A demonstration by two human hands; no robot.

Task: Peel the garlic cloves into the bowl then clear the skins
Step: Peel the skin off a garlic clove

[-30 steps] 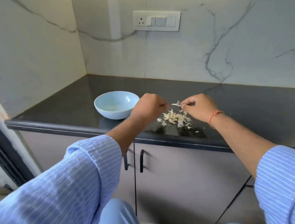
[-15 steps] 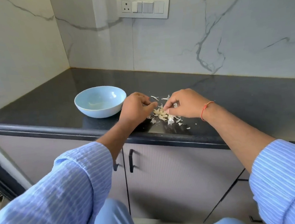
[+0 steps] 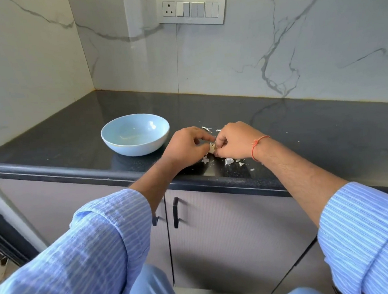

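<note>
Black countertop (image 3: 302, 124), marble-veined wall (image 3: 273, 47), switch panel (image 3: 191, 9), grey cabinets (image 3: 230, 232)

I'm seeing a glossy, speckled dark stone countertop (image 3: 302, 124), a smooth pale-blue bowl (image 3: 135, 134) — possibly ceramic — papery garlic skins (image 3: 229, 160), polished marble-look wall (image 3: 296, 46), striped cloth sleeves (image 3: 98, 247).

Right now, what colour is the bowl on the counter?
The bowl is light blue, inside and out. The head view shows it best.
</note>
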